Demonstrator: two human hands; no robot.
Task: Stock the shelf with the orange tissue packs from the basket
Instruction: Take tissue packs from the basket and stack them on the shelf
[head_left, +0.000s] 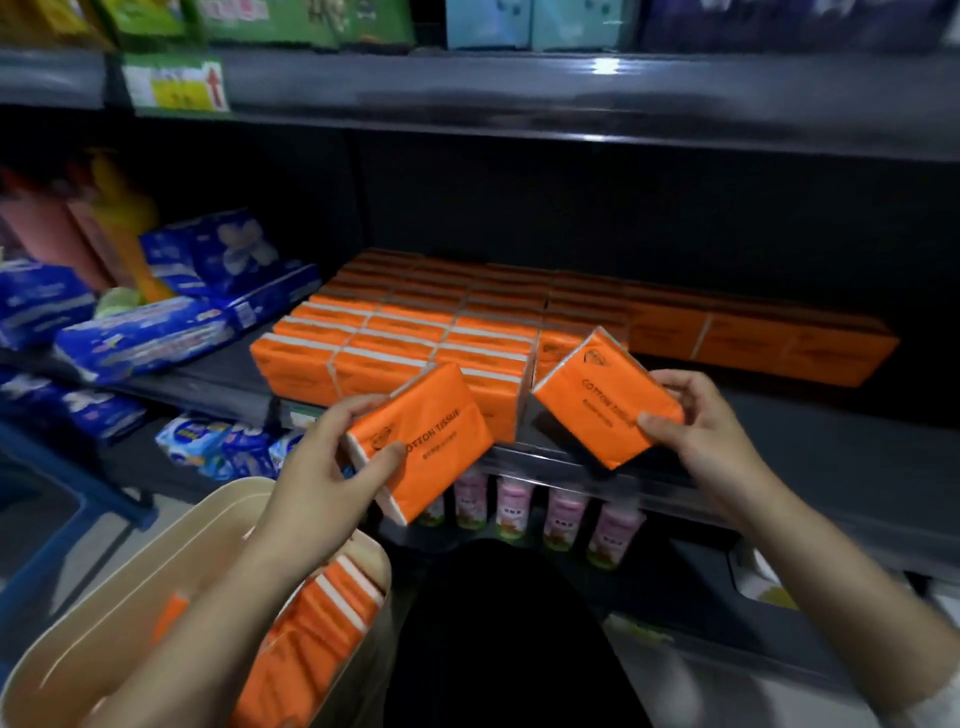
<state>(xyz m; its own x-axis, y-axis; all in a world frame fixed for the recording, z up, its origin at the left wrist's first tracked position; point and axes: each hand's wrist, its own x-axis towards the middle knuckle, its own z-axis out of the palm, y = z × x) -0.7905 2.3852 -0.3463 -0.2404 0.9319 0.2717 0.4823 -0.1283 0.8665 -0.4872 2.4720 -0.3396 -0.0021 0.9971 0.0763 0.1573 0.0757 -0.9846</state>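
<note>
Orange pack (608, 402) in right hand (711, 441) — bare shelf (810, 431) beside

"COTTON TISSUE" in dark print crosses the orange pack (421, 441) in the left hand (322, 467); the second pack (608, 400), in the right hand (701, 431), shows the same words, blurred.

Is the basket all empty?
No, several orange tissue packs lie inside the beige basket.

Dim, blurred, wide-angle edge distortion
</note>
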